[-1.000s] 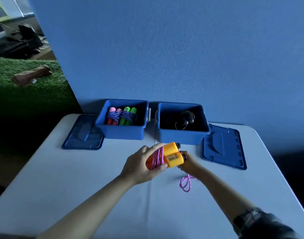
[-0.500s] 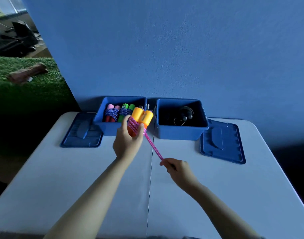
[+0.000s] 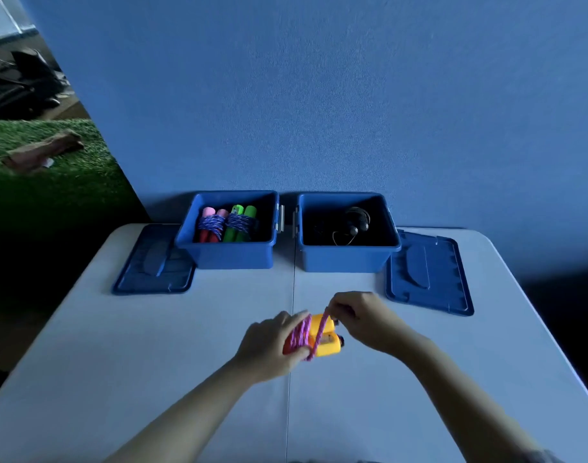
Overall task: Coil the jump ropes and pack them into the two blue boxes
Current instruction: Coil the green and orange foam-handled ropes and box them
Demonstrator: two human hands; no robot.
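Since half a second ago, brought back from beside the left blue box (image 3: pixel 229 228) to the lower middle of the frame, above the bench (image 3: pixel 118 362): yellow handles (image 3: pixel 326 335) wrapped in pink rope (image 3: pixel 302 334). Left hand (image 3: pixel 269 342) curled round the bundle, fingers gripping it. Right hand (image 3: pixel 362 319), pulled out wide earlier, now just beside the handles, fingers pinching the rope's free strand and leading it over them.

Upper middle of the frame: two open boxes side by side, near but apart. Left one holds two coiled ropes, pink-red handles (image 3: pixel 212 222) and green handles (image 3: pixel 240 222), each bound in blue-purple cord. Right blue box (image 3: pixel 347 235) holds one dark rope (image 3: pixel 352 222), hard to make out. Two lids flat on the bench: left lid (image 3: pixel 152 265) touching its box's left side, right lid (image 3: pixel 426 272) just beside the other box.

Blue wall (image 3: pixel 319 95) directly behind the boxes. Open bench between hands and boxes and on both sides of the arms. Green turf (image 3: pixel 52 168) in the upper left past the bench edge.
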